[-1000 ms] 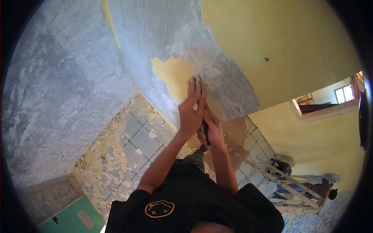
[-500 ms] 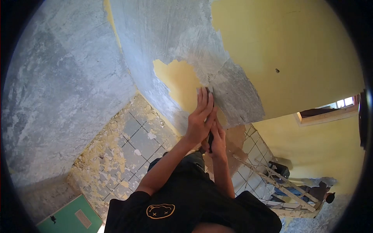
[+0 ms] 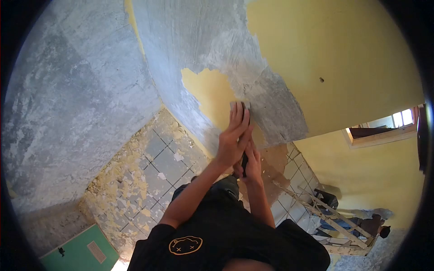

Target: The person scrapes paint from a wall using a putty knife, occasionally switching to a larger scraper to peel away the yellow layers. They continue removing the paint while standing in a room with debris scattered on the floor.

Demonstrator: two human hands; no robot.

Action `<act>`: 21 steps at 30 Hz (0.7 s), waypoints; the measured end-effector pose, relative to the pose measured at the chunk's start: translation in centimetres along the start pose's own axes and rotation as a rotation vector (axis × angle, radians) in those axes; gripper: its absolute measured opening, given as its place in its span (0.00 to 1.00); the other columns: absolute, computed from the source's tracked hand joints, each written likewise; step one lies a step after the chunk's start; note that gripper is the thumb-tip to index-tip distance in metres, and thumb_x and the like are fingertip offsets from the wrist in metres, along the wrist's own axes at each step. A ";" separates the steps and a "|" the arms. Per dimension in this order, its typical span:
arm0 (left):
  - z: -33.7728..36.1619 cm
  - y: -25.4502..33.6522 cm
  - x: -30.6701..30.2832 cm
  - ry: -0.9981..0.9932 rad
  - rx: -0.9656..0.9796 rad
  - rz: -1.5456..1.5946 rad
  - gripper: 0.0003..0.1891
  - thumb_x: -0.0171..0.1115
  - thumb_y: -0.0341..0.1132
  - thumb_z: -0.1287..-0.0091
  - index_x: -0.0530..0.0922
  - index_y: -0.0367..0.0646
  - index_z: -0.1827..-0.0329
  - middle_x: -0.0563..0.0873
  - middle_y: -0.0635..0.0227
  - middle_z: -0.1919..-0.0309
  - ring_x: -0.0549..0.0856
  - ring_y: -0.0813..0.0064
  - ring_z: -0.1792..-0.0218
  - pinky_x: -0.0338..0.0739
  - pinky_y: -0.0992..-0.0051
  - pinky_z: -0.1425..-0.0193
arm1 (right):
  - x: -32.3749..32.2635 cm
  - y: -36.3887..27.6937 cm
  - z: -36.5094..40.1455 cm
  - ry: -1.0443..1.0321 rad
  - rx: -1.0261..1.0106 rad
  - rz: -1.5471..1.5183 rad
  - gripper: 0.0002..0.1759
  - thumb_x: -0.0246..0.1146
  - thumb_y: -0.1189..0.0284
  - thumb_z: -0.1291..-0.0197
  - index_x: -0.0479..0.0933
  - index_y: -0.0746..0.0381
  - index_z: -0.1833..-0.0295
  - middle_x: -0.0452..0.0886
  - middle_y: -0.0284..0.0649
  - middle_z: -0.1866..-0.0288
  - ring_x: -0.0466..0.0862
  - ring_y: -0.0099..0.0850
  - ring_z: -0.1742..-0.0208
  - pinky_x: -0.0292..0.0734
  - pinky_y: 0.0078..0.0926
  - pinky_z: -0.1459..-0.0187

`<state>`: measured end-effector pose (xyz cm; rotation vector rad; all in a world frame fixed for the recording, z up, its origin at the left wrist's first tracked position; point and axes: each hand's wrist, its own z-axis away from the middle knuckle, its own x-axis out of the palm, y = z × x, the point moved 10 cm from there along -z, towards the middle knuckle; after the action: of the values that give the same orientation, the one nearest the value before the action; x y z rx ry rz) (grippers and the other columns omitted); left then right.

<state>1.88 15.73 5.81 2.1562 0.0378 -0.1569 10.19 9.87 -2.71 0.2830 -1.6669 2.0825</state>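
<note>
A scraper with a dark handle (image 3: 245,164) is held against the wall, its thin flat blade (image 3: 247,105) touching the lower edge of a yellow paint patch (image 3: 209,92). My right hand (image 3: 253,166) is wrapped round the handle. Higher up, my left hand (image 3: 231,142) grips the tool near the blade, its long fingers pressed together along it. My left hand covers much of the scraper's middle. Around the patch the wall shows bare grey plaster (image 3: 271,106).
Yellow paint (image 3: 339,58) covers the wall to the right. Paint flakes litter the tiled floor (image 3: 165,167). A green board (image 3: 79,250) lies lower left. At right stand a ladder (image 3: 312,205) and another person (image 3: 371,225), near a window opening (image 3: 384,131).
The view has shifted slightly. Both hands keep the same hold on the scraper, and the blade's tilt looks slightly different. The person at right has moved their head a little.
</note>
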 end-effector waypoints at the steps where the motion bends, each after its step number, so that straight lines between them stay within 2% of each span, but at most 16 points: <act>1: 0.2 -0.1 0.2 0.002 0.010 -0.002 0.21 0.58 0.25 0.31 0.72 0.31 0.35 0.64 0.45 0.28 0.58 0.48 0.26 0.60 0.59 0.26 | -0.2 0.2 0.0 -0.006 -0.008 -0.001 0.27 0.45 0.61 0.24 0.57 0.57 0.24 0.70 0.33 0.84 0.64 0.20 0.93 0.57 0.17 0.92; 3: 0.5 -0.2 0.6 0.046 0.059 -0.017 0.21 0.58 0.25 0.32 0.72 0.31 0.35 0.65 0.45 0.29 0.59 0.47 0.26 0.60 0.59 0.26 | -0.9 1.1 -0.4 -0.032 -0.036 -0.053 0.26 0.45 0.61 0.24 0.58 0.57 0.25 0.69 0.32 0.86 0.64 0.20 0.94 0.58 0.17 0.93; 10: 1.2 -0.6 0.7 0.025 0.053 0.033 0.22 0.58 0.24 0.32 0.72 0.32 0.35 0.65 0.46 0.29 0.59 0.47 0.26 0.61 0.58 0.27 | -1.6 1.3 -0.2 -0.084 -0.089 -0.012 0.26 0.45 0.61 0.23 0.59 0.56 0.25 0.69 0.31 0.85 0.64 0.19 0.93 0.58 0.17 0.92; 13: 2.2 -0.6 0.6 0.054 0.093 0.068 0.22 0.59 0.24 0.33 0.72 0.32 0.35 0.66 0.47 0.29 0.61 0.49 0.26 0.64 0.60 0.28 | -2.4 1.5 0.2 -0.077 -0.084 0.126 0.25 0.45 0.62 0.23 0.60 0.56 0.26 0.69 0.31 0.84 0.64 0.19 0.92 0.58 0.17 0.91; 15: 2.4 -0.3 -0.3 0.094 0.102 -0.004 0.24 0.63 0.26 0.35 0.72 0.31 0.35 0.69 0.45 0.31 0.69 0.52 0.30 0.72 0.64 0.35 | -2.2 2.1 0.5 -0.071 -0.078 0.074 0.24 0.45 0.62 0.23 0.61 0.57 0.26 0.69 0.30 0.84 0.65 0.18 0.92 0.58 0.16 0.90; 19: 1.4 0.2 -1.3 0.090 0.072 -0.014 0.26 0.65 0.27 0.37 0.72 0.30 0.35 0.71 0.45 0.33 0.73 0.53 0.33 0.72 0.64 0.35 | -1.0 1.6 0.7 -0.055 -0.093 0.048 0.25 0.45 0.63 0.23 0.60 0.57 0.25 0.69 0.29 0.81 0.65 0.17 0.90 0.57 0.16 0.90; 21: 1.1 -0.1 -2.3 0.075 0.017 0.029 0.26 0.66 0.26 0.38 0.72 0.29 0.35 0.73 0.45 0.34 0.75 0.55 0.35 0.73 0.64 0.36 | 0.3 0.5 1.2 -0.085 -0.093 0.169 0.27 0.47 0.66 0.24 0.55 0.57 0.23 0.68 0.28 0.79 0.63 0.16 0.87 0.59 0.16 0.84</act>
<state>-0.51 14.98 5.38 2.1782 0.0490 -0.0594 9.59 8.66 -2.71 0.2103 -1.8907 2.1322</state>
